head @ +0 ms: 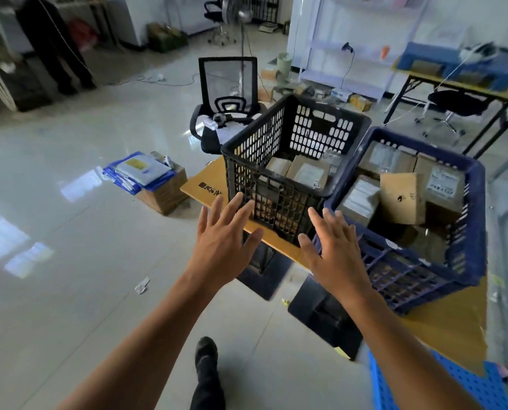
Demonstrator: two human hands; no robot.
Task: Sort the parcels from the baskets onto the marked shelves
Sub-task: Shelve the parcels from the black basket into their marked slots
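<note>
- Reaching forward, the left grip has its fingers straight and spread apart and holds nothing. It hovers just short of the near corner of the black basket.
- The right grip is likewise spread and empty, in front of the near corner of the blue basket. Whether it touches the rim cannot be told.
- Neither grip carries a parcel, so no pick seems to have begun; this looks like the approach to one.
- Parcels lie low in the black basket: a few brown boxes with white labels, well below the rim.
- The blue basket is fuller, with labelled boxes packed side by side and a tilted box leaning among them.
- Both baskets stand side by side, apparently touching, on the table.
- White shelves stand against the far wall, well apart from the table. They are too blurred to show any marks or any parcels on them.
- As far as this view shows, every parcel in sight is in a basket, so I judge that most or all of the sorting is left to do: picking each one, reading its label and carrying it across.
- Beyond the table are a chair, a carton on the floor with blue envelopes on top, and a person standing at the back.
</note>
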